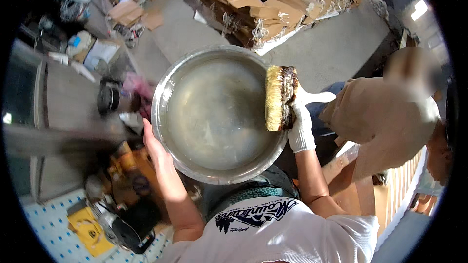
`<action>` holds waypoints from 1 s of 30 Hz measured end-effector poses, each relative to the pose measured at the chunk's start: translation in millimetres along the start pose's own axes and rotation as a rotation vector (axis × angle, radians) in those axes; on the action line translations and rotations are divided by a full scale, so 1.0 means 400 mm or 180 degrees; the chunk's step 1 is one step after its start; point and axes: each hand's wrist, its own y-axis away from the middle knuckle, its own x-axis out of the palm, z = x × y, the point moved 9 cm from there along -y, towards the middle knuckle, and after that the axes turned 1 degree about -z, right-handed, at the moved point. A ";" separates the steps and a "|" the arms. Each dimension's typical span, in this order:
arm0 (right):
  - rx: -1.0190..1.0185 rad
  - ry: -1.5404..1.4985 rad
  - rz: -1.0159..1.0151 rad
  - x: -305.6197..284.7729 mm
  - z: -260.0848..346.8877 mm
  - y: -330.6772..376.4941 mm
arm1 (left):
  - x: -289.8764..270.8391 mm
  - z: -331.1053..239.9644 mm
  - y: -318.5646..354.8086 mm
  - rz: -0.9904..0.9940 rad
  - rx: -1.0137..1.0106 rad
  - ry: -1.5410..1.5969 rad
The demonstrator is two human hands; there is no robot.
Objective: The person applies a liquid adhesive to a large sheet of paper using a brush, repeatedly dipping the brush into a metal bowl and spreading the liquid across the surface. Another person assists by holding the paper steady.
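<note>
Gloved grip [301, 122] on blocky, bristly brush [279, 98]

Dark lettering [256, 214] (large and small) is printed on the white shirt [292, 238].

I see uneven light, with a bright patch [419, 9] glaring at upper right, glints on the metal basin [160, 100], gloom at left, a co-worker's head [412, 72] blurred, and fisheye curvature bending the edges.
</note>
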 end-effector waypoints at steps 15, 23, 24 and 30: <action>-0.0278 -0.0227 -0.1103 -0.054 0.226 -0.238 | 0.674 -0.100 -0.194 0.1509 -0.0128 -0.0627; -0.0775 -0.0612 -0.2007 -0.187 0.298 -0.409 | 1.237 0.084 -0.350 0.2595 -0.0774 -0.1028; -0.0819 -0.0688 -0.2102 -0.194 0.335 -0.425 | 1.302 0.107 -0.355 0.2623 -0.0729 -0.1153; -0.1450 -0.0672 -0.2653 -0.370 0.464 -0.504 | 1.683 0.326 -0.295 0.3442 -0.1161 -0.1349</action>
